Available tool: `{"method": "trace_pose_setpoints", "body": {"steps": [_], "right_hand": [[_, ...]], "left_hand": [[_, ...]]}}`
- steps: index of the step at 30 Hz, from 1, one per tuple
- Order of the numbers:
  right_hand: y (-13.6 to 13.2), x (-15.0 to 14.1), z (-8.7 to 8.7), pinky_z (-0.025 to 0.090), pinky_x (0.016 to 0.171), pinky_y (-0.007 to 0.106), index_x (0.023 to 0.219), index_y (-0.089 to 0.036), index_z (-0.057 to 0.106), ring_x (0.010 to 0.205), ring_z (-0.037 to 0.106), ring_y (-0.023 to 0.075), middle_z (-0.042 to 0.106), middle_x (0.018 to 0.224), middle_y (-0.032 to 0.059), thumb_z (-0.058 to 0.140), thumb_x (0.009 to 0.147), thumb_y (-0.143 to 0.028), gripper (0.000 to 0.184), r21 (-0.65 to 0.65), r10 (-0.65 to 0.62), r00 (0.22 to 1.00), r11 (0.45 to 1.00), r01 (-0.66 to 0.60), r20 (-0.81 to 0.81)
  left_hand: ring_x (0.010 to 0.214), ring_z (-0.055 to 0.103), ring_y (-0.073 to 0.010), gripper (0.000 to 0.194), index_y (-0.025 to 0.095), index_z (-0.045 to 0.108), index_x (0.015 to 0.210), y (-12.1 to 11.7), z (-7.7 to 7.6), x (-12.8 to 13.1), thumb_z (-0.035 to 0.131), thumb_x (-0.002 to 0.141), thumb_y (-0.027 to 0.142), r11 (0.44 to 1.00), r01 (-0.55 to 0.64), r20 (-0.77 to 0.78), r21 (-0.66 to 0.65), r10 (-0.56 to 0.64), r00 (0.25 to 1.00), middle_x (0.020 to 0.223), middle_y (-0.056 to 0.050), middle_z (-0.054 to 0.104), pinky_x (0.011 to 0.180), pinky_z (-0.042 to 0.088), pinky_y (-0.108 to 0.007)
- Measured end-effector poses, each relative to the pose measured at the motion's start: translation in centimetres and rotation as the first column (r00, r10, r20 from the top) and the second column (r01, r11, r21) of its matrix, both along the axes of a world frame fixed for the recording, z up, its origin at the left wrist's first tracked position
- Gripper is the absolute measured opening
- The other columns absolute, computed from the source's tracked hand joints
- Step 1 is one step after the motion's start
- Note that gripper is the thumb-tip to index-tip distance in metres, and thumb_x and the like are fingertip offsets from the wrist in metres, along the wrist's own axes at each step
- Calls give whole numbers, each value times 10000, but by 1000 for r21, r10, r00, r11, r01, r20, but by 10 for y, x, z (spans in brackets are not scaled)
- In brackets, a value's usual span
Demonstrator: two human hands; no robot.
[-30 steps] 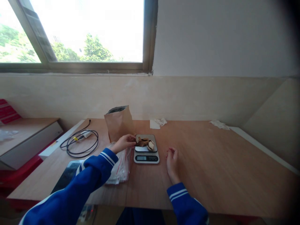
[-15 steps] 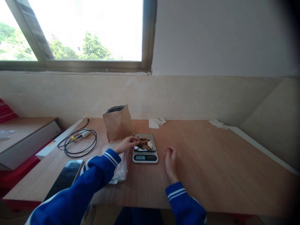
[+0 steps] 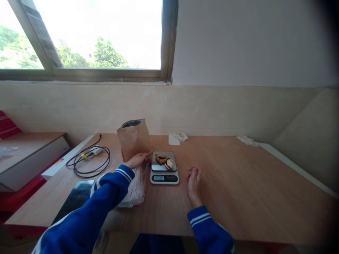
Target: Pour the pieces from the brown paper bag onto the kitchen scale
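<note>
Brown dried slices (image 3: 164, 161) lie on the small silver digital scale (image 3: 164, 172). The left hand (image 3: 136, 160) pinches one thin brown piece (image 3: 148, 154) beside the upright brown paper bag (image 3: 134, 139); the right hand (image 3: 194, 179) rests loosely curled, empty, on the wooden surface (image 3: 238, 183).

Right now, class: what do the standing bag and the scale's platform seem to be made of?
Standing bag: brown kraft paper by its look, matte and creased, with a darker lining that shows at its open mouth. Scale platform: probably brushed steel, grey with a soft sheen.

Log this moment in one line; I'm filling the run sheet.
left hand: holds brown piece beside scale | right hand: rests on table, loosely curled | paper bag: upright
</note>
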State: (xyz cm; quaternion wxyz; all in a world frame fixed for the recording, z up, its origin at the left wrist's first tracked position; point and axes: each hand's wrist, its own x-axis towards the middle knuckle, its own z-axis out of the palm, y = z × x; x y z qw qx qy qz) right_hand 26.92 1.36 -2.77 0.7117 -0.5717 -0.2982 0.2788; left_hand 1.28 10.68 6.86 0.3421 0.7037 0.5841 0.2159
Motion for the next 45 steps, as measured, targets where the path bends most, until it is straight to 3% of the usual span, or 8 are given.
{"method": "trace_pose_setpoints", "body": {"steps": [4,6,15,27,31,35,37,45], "right_hand": [[-1,0,0,351,491,222,947,-227,439,520,401,91,490,797,-27,352,866,-493,291,6,6,1000,1000,-6,-2],[-1,0,0,351,489,222,947,-229,436,519,404,90,495,803,-27,357,866,-494,288,6,13,1000,1000,-13,-5],[0,0,-1,364,498,223,955,-225,433,527,412,90,496,810,-26,359,866,-500,298,4,18,1000,1000,-18,-17],[1,0,-2,358,487,224,938,-227,423,513,407,90,489,791,-35,367,861,-490,280,-1,19,1000,1000,-19,-13],[1,0,0,350,479,220,941,-225,428,512,408,87,488,788,-35,372,861,-485,278,5,14,1000,1000,-14,-14],[1,-1,-1,341,474,216,940,-228,421,509,405,84,488,786,-38,375,859,-484,273,14,19,1000,1000,-19,-20],[1,0,-1,338,471,215,940,-228,420,507,400,82,490,790,-37,376,857,-491,280,12,18,1000,1000,-17,-21],[2,1,-3,349,460,216,947,-230,421,518,413,92,501,787,-27,366,853,-521,310,0,20,1000,1000,-20,-14]], "left_hand": [[970,605,-266,545,108,524,1149,-10,-8,10,565,735,460,992,86,-470,96,-31,882,1163,-159,518,851,441,-338],[1000,605,-298,569,92,474,1213,-12,-11,14,540,761,432,992,80,-547,98,-14,837,1223,-192,472,865,444,-380],[1001,603,-274,288,173,591,1047,-14,-9,15,480,800,271,977,90,-597,195,46,801,1082,-129,598,831,459,-354],[907,603,-191,245,230,567,1066,-25,5,13,427,868,263,888,78,-449,452,151,881,1076,-58,562,718,453,-280],[919,585,-176,260,222,561,1105,-32,9,10,415,892,255,799,268,-463,538,15,886,1068,-58,571,773,450,-277],[994,561,-187,270,234,584,1118,-36,9,12,421,904,254,651,600,-593,465,-275,757,1096,-72,578,891,423,-320],[1033,547,-187,286,255,586,1134,-36,7,15,413,908,230,609,668,-621,427,-339,706,1107,-69,583,936,401,-339],[1052,545,-193,336,308,559,1197,-25,-2,21,425,902,218,643,620,-607,449,-290,740,1242,-45,530,902,411,-339]]}}
